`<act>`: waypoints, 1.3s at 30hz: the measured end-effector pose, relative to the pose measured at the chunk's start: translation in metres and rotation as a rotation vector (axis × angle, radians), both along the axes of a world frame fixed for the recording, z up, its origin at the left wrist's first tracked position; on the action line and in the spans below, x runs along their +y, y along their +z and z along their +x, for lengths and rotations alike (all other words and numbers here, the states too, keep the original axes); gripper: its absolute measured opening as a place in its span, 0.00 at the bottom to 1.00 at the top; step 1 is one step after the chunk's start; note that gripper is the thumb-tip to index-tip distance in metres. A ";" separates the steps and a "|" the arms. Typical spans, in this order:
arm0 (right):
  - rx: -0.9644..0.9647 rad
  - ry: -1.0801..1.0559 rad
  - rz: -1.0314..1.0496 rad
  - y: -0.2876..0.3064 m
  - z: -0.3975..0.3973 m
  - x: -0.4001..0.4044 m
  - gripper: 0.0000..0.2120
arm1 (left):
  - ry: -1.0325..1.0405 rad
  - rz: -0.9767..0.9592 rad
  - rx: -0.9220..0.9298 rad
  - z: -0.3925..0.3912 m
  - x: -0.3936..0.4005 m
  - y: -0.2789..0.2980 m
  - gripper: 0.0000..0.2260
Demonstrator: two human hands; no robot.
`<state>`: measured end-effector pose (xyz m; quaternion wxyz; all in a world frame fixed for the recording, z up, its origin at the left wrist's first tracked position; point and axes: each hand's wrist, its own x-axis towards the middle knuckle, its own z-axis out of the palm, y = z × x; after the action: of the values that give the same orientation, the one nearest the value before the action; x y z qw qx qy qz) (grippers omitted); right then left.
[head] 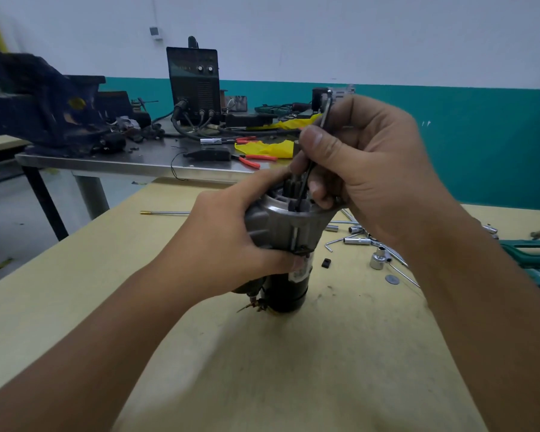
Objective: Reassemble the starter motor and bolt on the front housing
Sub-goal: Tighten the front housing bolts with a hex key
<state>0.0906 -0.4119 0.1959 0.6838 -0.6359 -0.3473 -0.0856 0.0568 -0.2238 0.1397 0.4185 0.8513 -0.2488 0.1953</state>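
- Nearest, the left hand (231, 244) grips the grey front housing (278, 222), steadying the starter motor (286, 291) upright on the yellow worktable (262, 369).
- Just above, the right hand (362, 169) pinches an L-shaped hex key (325, 116), its tip down inside the housing.
- Likely risks: the key slipping out of the bolt head, or the motor tipping if the left hand relaxes.
- Beside the motor, sockets (378, 258) and a washer (392, 279) lie scattered, easy to knock off.
- Farther back, a steel table (138, 163) carries red pliers (256, 159) and a welding machine (194, 85) against a teal-banded wall.
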 end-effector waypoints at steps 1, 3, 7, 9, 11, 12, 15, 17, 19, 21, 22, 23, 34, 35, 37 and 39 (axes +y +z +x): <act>0.010 0.024 0.008 0.000 0.000 -0.001 0.06 | -0.002 0.000 -0.002 0.000 0.000 0.000 0.43; 0.015 0.056 0.009 0.000 0.000 -0.002 0.06 | -0.002 -0.003 0.001 0.000 0.000 0.000 0.43; -0.016 0.049 -0.003 0.002 0.000 -0.003 0.05 | -0.006 -0.003 0.006 0.000 0.000 0.000 0.43; -0.036 0.013 -0.016 0.002 0.000 -0.004 0.06 | -0.009 -0.001 0.008 0.000 0.000 0.000 0.43; -0.032 -0.002 -0.010 0.003 -0.001 -0.005 0.06 | -0.008 0.003 0.005 0.001 0.001 -0.001 0.43; -0.024 0.005 -0.006 0.003 -0.001 -0.005 0.08 | -0.007 0.006 0.004 0.001 0.001 -0.001 0.44; -0.012 0.020 0.011 0.002 0.001 -0.004 0.09 | -0.003 0.008 0.004 0.002 0.002 -0.001 0.44; -0.013 0.014 0.028 0.000 0.003 -0.002 0.07 | -0.002 0.004 0.001 0.002 0.002 -0.001 0.44; -0.011 0.021 0.027 -0.002 0.004 -0.002 0.06 | -0.002 0.007 0.000 0.001 0.001 0.000 0.43; -0.011 0.037 0.006 -0.001 0.004 -0.005 0.05 | -0.001 0.007 0.005 0.001 0.001 0.000 0.43; -0.014 0.045 -0.010 0.000 0.004 -0.006 0.05 | -0.001 0.006 0.007 0.000 0.001 -0.001 0.43; -0.019 0.050 -0.023 0.001 0.005 -0.007 0.04 | -0.001 0.005 0.008 0.000 0.001 -0.001 0.43; -0.017 -0.004 -0.002 0.002 0.005 -0.003 0.04 | -0.013 0.001 0.004 0.000 0.000 -0.001 0.43; -0.016 -0.005 0.001 0.003 0.005 -0.002 0.04 | -0.014 -0.001 0.006 0.001 0.000 -0.001 0.43; -0.018 -0.005 -0.004 0.003 0.004 -0.001 0.04 | -0.021 -0.004 0.003 0.001 0.000 0.000 0.42; -0.017 0.003 0.006 0.003 0.003 -0.001 0.04 | -0.023 0.000 -0.004 0.000 0.000 0.000 0.41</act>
<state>0.0931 -0.4131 0.1988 0.6829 -0.6326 -0.3540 -0.0909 0.0571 -0.2236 0.1400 0.4202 0.8481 -0.2594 0.1919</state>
